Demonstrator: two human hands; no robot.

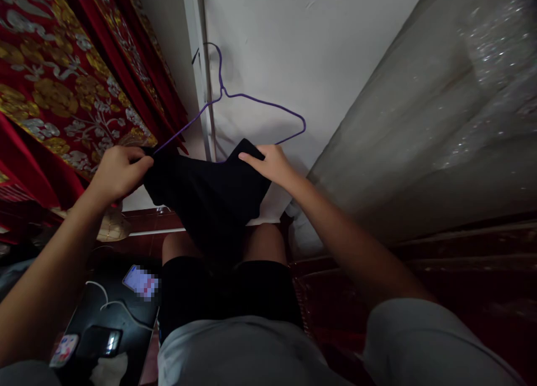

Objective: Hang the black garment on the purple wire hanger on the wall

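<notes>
A black garment hangs between my two hands, partly on a purple wire hanger. My left hand pinches the garment's left shoulder, where the hanger's left arm runs into the cloth. With thumb and fingers, my right hand grips the garment's upper right edge, below the hanger's right arm. That right end of the hanger is bare, outside the cloth. The hanger's hook points up, in front of a pale vertical strip on the wall. The hanger's lower bar is mostly hidden by the garment.
A red curtain with gold and silver flowers hangs at the left. A large plastic-wrapped object leans at the right. At the lower left, a black table bears a lit phone, a white cable and other small things.
</notes>
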